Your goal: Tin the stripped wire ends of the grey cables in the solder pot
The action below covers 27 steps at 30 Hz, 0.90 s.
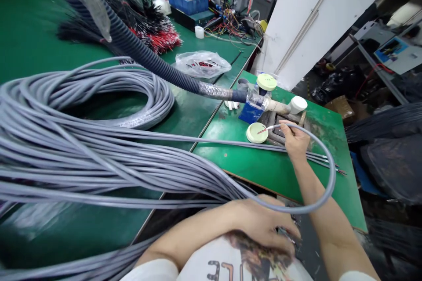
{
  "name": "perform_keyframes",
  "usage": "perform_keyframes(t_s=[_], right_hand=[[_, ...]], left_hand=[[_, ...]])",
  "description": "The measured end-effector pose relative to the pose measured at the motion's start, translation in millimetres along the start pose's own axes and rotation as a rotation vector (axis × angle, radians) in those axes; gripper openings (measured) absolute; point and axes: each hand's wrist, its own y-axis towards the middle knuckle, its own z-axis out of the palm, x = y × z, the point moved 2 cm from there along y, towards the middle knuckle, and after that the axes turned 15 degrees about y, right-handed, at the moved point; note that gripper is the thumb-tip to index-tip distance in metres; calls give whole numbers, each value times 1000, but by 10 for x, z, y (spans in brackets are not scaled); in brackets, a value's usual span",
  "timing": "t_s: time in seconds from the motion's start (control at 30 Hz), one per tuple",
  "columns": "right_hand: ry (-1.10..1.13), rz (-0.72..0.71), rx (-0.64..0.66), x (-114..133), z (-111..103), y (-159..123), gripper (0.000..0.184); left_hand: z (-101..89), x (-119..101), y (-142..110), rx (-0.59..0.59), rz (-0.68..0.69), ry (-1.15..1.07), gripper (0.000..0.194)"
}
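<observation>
Head view, left hand (260, 224), right hand (294, 140) gripping grey cable (334, 175)

A cable workshop: green-topped workbenches (39, 39) hold coiled grey cable (39, 90) and red-and-black wire bundles (148, 30).

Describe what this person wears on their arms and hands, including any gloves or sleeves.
The left hand and right hand are bare, without gloves. White short sleeves end the bare arms: left sleeve, right sleeve. The white shirt has dark printed lettering.
</observation>
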Motion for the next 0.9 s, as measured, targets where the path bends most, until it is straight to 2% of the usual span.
perform_keyframes(t_s=[0.07,0.1,0.17,0.27,0.43,0.67,0.77,0.9], right_hand=[[-67,-44,25,2,22,1,24],[-102,-72,37,8,34,-1,23],[-150,-134,57,23,61,-11,22],[-180,-203,69,28,104,-27,20],[-228,-208,89,-19,153,-27,22],[-252,-211,105,-33,187,-18,21],[-233,-218,62,59,99,17,19],[-272,-244,-57,156,-190,112,19]], left_hand=[[81,199,-2,-172,-175,307,26],[117,292,-5,-235,-229,386,27],[168,443,-11,-336,-284,454,28],[194,546,-19,-418,-284,429,27],[172,529,-25,-443,-280,365,26],[174,528,-21,-402,-295,428,26],[169,529,-27,-418,-283,421,27],[174,541,-32,-437,-275,398,27]])
